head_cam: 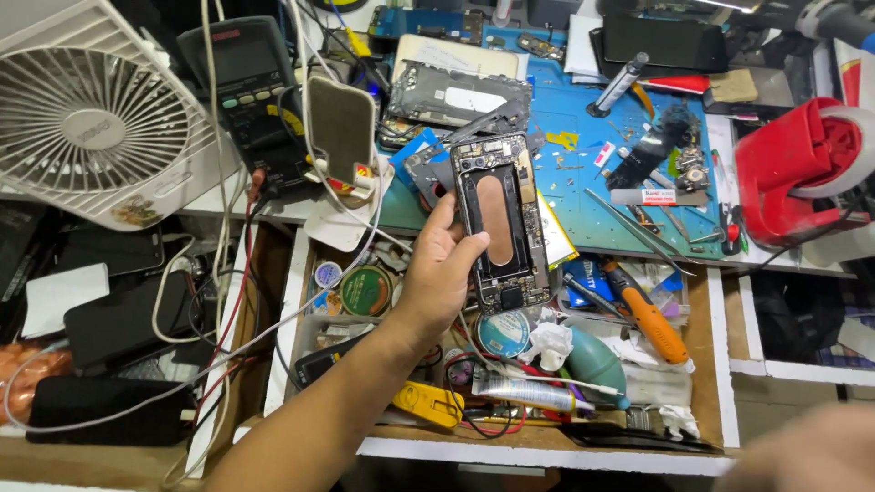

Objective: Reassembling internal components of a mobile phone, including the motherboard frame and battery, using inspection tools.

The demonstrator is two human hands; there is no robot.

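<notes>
Left hand (437,273) is clamped on an opened phone (499,221) – fingers along its left edge, thumb behind, held upright over the open drawer (718,364), insides w/ copper-coloured pad facing the camera. Looks like the inspection step; next move prob. calls for a tool, e.g. the orange-handled screwdriver (649,319) to the right in the drawer or the tweezers (638,223) on the blue mat (583,118) beyond. Right hand (807,451) is only a blur at the near right corner – can't tell its grip. Small screws and connectors on the phone are too fine to make out; far edge of the bench is cut off.
</notes>
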